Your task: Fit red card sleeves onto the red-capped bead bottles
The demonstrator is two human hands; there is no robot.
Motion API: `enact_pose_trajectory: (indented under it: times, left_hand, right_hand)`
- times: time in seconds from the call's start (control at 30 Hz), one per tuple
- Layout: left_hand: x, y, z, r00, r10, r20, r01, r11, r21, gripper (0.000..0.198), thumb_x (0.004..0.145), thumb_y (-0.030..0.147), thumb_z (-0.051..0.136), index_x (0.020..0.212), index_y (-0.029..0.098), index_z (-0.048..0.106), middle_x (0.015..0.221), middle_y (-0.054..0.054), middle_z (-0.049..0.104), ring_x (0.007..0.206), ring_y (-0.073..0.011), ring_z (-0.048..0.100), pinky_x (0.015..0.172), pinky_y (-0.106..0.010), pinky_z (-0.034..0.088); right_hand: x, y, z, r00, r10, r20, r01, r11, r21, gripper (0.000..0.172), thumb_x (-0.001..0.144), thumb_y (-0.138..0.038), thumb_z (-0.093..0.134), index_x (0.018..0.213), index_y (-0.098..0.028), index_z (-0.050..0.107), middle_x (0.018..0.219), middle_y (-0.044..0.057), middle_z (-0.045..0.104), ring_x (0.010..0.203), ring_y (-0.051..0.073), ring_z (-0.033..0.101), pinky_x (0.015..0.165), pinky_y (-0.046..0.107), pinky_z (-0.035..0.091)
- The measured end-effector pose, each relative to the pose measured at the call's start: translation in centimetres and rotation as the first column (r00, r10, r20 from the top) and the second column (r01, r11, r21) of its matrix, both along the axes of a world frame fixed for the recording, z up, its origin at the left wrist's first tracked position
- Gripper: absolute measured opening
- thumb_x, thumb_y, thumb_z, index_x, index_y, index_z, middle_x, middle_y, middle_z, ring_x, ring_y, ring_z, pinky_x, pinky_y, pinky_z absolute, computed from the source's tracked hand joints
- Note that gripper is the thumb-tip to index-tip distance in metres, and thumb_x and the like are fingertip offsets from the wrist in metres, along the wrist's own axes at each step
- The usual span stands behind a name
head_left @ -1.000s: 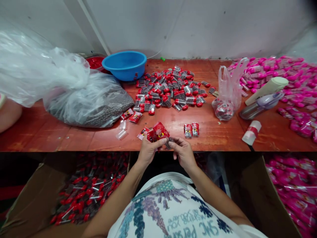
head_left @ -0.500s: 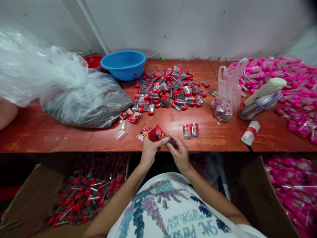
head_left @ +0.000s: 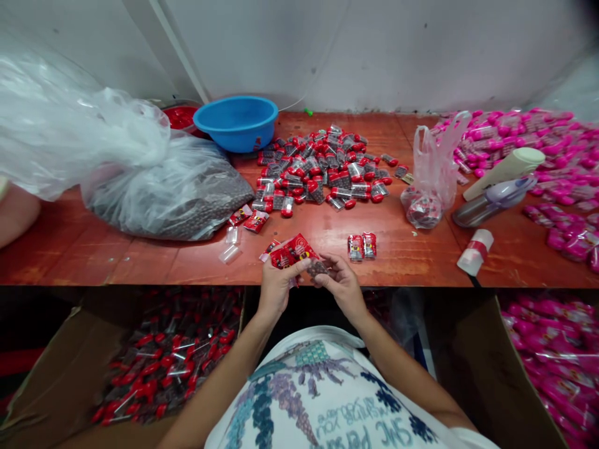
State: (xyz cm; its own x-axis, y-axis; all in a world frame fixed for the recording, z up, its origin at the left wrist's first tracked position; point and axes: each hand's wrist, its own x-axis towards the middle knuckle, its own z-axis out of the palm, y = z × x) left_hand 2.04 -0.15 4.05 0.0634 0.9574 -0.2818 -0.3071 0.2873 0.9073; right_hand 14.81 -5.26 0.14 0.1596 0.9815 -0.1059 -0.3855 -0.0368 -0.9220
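Observation:
My left hand (head_left: 277,284) is closed on a small stack of red printed labels (head_left: 292,253) at the table's front edge. My right hand (head_left: 344,282) pinches a small clear capsule filled with dark beads (head_left: 319,269), held against the labels. Two labelled capsules (head_left: 362,246) lie just right of my hands. A heap of red-capped capsules (head_left: 318,165) lies further back in the middle of the red wooden table (head_left: 116,262).
A blue bowl (head_left: 235,121) stands at the back. A clear bag of dark beads (head_left: 154,187) lies left. A small plastic bag (head_left: 430,171), a handheld tool (head_left: 496,187) and pink capsules (head_left: 538,143) are right. Cardboard boxes of capsules (head_left: 159,362) sit below.
My hands stayed together at the table edge; the right hand turned the capsule slightly against the labels. Nothing else moved.

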Motion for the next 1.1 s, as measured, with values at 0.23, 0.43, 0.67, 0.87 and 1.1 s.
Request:
enact_pose_trajectory:
  times: [0.23, 0.43, 0.67, 0.87, 1.1]
  left_hand:
    - [-0.2, 0.5, 0.0, 0.991, -0.102, -0.084, 0.101, 0.995, -0.012, 0.038, 0.054, 0.023, 0.083, 0.085, 0.014, 0.063, 0.066, 0.003, 0.064, 0.042, -0.0070, 0.050, 0.036, -0.018, 0.040]
    - [0.7, 0.0, -0.3, 0.992, -0.099, -0.084, 0.100, 0.995, -0.001, 0.032, 0.053, 0.023, 0.083, 0.075, 0.014, 0.062, 0.061, 0.003, 0.062, 0.043, -0.0072, 0.051, 0.037, -0.017, 0.037]
    - [0.5, -0.2, -1.0, 0.993, -0.120, -0.003, 0.120, 0.992, -0.032, 0.057, 0.055, 0.019, 0.083, 0.107, 0.016, 0.060, 0.076, -0.001, 0.068, 0.054, -0.0113, 0.060, 0.044, -0.019, 0.046]
    - [0.3, 0.2, -0.9, 0.995, -0.094, 0.024, 0.096, 0.994, -0.058, 0.066, 0.053, 0.019, 0.084, 0.113, 0.017, 0.058, 0.078, -0.001, 0.068, 0.058, -0.0122, 0.061, 0.044, -0.019, 0.047]
    - [1.0, 0.5, -2.5, 0.989, -0.145, 0.032, 0.147, 0.985, -0.095, 0.053, 0.052, 0.021, 0.084, 0.100, 0.014, 0.062, 0.073, -0.001, 0.066, 0.055, -0.0114, 0.060, 0.042, -0.017, 0.045]
  right_hand:
    - [1.0, 0.2, -0.7, 0.995, 0.097, -0.014, -0.097, 0.995, 0.023, 0.041, 0.073, -0.028, 0.071, 0.113, -0.028, 0.062, 0.107, 0.000, 0.066, 0.084, 0.016, 0.064, 0.072, 0.029, 0.055]
    - [-0.4, -0.1, -1.3, 0.990, -0.050, 0.130, 0.046, 0.998, 0.032, 0.035, 0.077, -0.028, 0.067, 0.111, -0.026, 0.062, 0.103, 0.002, 0.067, 0.094, 0.018, 0.063, 0.083, 0.033, 0.054]
    - [1.0, 0.4, -0.9, 0.999, 0.049, -0.018, -0.049, 0.999, -0.006, 0.043, 0.071, -0.030, 0.074, 0.112, -0.026, 0.061, 0.093, 0.000, 0.068, 0.079, 0.015, 0.066, 0.075, 0.031, 0.056]
    - [1.4, 0.4, -1.5, 0.992, 0.100, -0.078, -0.105, 0.992, -0.073, 0.037, 0.069, -0.032, 0.076, 0.102, -0.022, 0.064, 0.083, -0.001, 0.071, 0.069, 0.014, 0.066, 0.066, 0.029, 0.056]
    - [2.0, 0.7, -2.9, 0.998, 0.023, -0.063, -0.030, 0.993, -0.110, 0.031, 0.065, -0.029, 0.078, 0.092, -0.020, 0.066, 0.078, -0.004, 0.069, 0.067, 0.012, 0.065, 0.069, 0.028, 0.056]
